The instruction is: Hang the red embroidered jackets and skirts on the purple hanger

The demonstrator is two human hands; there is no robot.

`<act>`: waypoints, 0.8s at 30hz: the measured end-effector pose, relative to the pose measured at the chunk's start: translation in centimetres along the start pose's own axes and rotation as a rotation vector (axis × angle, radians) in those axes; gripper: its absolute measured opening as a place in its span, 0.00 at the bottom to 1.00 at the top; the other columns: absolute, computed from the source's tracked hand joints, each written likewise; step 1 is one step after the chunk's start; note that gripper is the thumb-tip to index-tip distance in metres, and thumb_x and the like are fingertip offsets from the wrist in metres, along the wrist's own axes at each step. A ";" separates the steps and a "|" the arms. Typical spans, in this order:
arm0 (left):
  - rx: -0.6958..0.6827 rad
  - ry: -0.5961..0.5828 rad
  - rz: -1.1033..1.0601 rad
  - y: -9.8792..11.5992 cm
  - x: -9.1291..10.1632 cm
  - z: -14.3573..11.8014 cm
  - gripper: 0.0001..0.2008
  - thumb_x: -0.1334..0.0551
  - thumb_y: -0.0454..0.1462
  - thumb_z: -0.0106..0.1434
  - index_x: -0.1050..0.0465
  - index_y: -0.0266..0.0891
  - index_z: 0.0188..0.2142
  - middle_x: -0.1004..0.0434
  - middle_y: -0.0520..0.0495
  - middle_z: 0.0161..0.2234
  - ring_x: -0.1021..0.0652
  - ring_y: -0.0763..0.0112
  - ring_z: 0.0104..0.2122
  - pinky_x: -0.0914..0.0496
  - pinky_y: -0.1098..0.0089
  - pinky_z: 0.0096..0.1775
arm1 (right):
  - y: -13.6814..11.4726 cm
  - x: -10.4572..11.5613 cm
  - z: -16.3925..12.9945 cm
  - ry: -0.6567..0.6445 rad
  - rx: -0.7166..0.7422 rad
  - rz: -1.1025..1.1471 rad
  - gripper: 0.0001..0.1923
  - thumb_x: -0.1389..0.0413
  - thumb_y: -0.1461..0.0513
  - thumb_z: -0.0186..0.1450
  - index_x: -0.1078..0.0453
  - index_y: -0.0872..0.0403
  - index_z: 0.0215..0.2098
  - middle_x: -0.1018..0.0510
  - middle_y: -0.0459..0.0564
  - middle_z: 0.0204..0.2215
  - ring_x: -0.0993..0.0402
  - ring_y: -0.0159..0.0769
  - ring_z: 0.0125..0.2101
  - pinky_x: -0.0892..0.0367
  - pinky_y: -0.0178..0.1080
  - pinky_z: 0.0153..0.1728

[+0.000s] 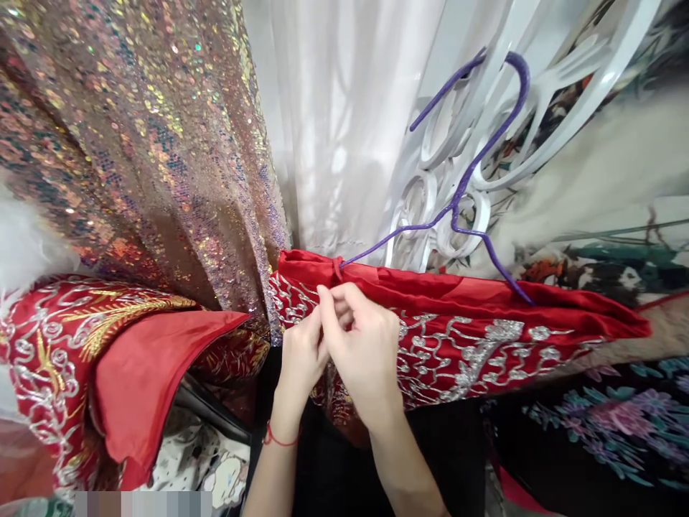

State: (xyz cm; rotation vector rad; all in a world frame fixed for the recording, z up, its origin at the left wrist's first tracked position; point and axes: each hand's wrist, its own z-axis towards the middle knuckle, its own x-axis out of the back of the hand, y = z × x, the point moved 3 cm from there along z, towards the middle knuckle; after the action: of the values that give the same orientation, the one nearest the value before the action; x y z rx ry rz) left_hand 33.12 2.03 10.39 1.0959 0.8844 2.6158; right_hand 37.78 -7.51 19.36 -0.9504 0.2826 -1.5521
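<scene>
A red garment with silver embroidery lies across my lap, its plain red waistband edge running from centre to right. The purple hanger stands up out of that edge, its hook upward and its lower ends inside the band. A thin red loop circles the hanger's left arm. My left hand and my right hand meet just below the loop, in front of the embroidered cloth. Both have fingertips pinched together. Whatever lies between them is hidden or too small to make out.
A sequinned cloth hangs at the left, beside a white curtain. Behind the hanger stands a white openwork chair back. At lower left is another embroidered red piece; dark floral fabric lies at lower right.
</scene>
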 end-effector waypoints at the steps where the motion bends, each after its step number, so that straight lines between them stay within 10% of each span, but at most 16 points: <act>1: -0.009 0.009 0.022 0.1 -0.1 0.2 0.07 0.45 0.38 0.66 0.29 0.41 0.35 0.26 0.49 0.23 0.27 0.69 0.21 0.39 0.71 0.25 | -0.5 0.6 0.9 0.042 0.081 -0.083 0.13 0.46 0.59 0.71 0.29 0.53 0.29 0.23 0.46 0.23 0.28 0.31 0.25 0.35 0.35 0.29; 5: -0.034 0.079 0.081 0.9 0.0 0.7 0.12 0.47 0.37 0.68 0.34 0.42 0.27 0.30 0.50 0.19 0.30 0.70 0.18 0.43 0.70 0.24 | -2.1 1.0 5.3 0.026 0.180 -0.384 0.12 0.44 0.60 0.69 0.28 0.55 0.28 0.23 0.55 0.29 0.25 0.45 0.40 0.33 0.44 0.40; 11: 0.054 0.070 0.043 1.7 0.5 1.0 0.12 0.46 0.37 0.67 0.36 0.42 0.27 0.30 0.50 0.20 0.29 0.70 0.18 0.44 0.70 0.24 | -2.1 -1.2 7.9 -0.334 0.093 -0.534 0.12 0.41 0.70 0.62 0.29 0.56 0.21 0.25 0.52 0.20 0.26 0.39 0.26 0.37 0.39 0.29; 19: 0.343 0.101 -0.621 0.0 -0.6 -3.0 0.17 0.49 0.46 0.72 0.26 0.41 0.36 0.22 0.44 0.31 0.22 0.66 0.31 0.27 0.66 0.36 | -1.1 1.7 -0.8 -0.023 0.592 -0.060 0.07 0.45 0.66 0.68 0.24 0.51 0.39 0.20 0.53 0.50 0.30 0.45 0.55 0.32 0.49 0.55; 24: 0.605 0.148 -1.019 -1.4 -0.8 -5.4 0.26 0.48 0.56 0.68 0.24 0.38 0.36 0.19 0.42 0.33 0.20 0.63 0.33 0.24 0.65 0.37 | 2.4 1.9 -7.2 0.013 0.499 -0.177 0.15 0.42 0.68 0.66 0.23 0.45 0.47 0.28 0.56 0.55 0.33 0.46 0.54 0.31 0.52 0.52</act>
State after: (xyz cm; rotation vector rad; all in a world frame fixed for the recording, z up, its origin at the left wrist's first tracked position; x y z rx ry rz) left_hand 29.81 0.35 6.12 0.3205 1.7414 1.6079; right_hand 34.59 -12.16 13.98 -0.5820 -0.1824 -1.6823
